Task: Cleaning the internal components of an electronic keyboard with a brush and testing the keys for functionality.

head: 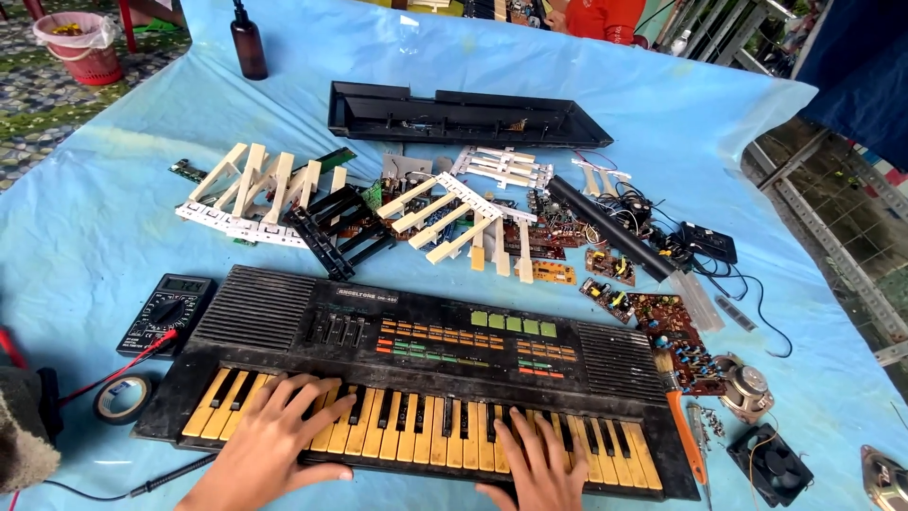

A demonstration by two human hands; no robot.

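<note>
An old black electronic keyboard [426, 341] with yellowed keys lies on the blue sheet in front of me. My left hand [268, 448] rests flat on the left keys, fingers spread. Over the keys right of the middle, my right hand [537, 466] lies with its fingers spread too. Neither hand holds anything.
Behind the keyboard lie loose key strips [255, 189], circuit boards [662, 322], a black casing [463, 118] and a dark bottle [249, 43]. A multimeter [165, 312] and tape roll [123, 397] sit left. A brush [681, 416], speaker [747, 388] and fan [769, 464] lie right.
</note>
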